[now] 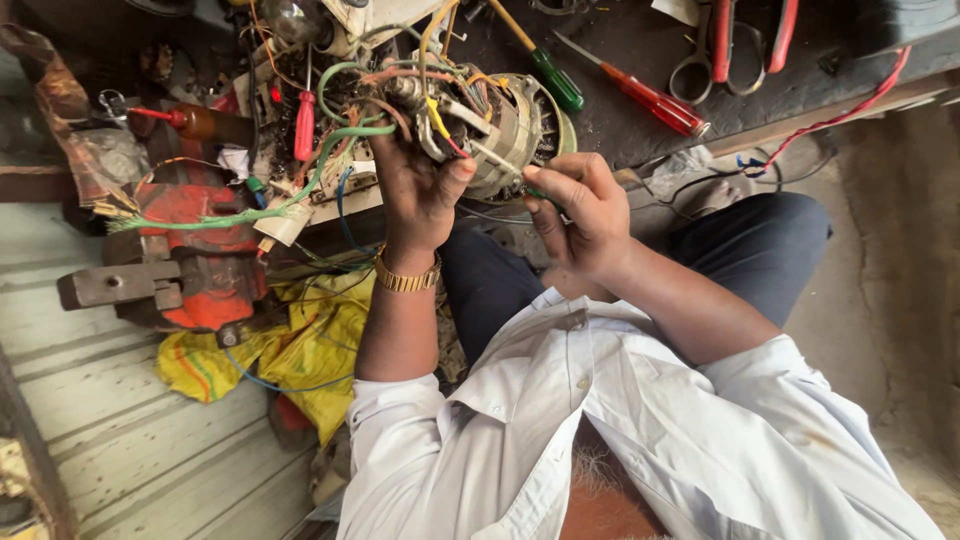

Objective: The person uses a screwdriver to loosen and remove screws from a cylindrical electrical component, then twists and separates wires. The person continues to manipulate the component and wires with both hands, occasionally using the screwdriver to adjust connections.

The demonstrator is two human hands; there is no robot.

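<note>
Head view, person seated at cluttered workbench [640, 120]. Left hand [418, 185] closed around small electric motor [500, 125], held up at the bench's near edge, above the lap; thumb pressed on its casing, bundle of coloured wires [400, 85] spilling out to the left. Gold bracelet [407, 279] on left wrist. Right hand [580, 210] just beside the motor, fingers pinched on a thin tool with green handle [530, 190], tip touching motor's side. Hands close together, not touching. On bench behind: green-handled screwdriver [548, 72], red-handled screwdriver [648, 98], scissors [700, 60], red-handled pliers [750, 35]. Red bench vise [190, 260] at left, yellow cloth [300, 350] below it
</note>
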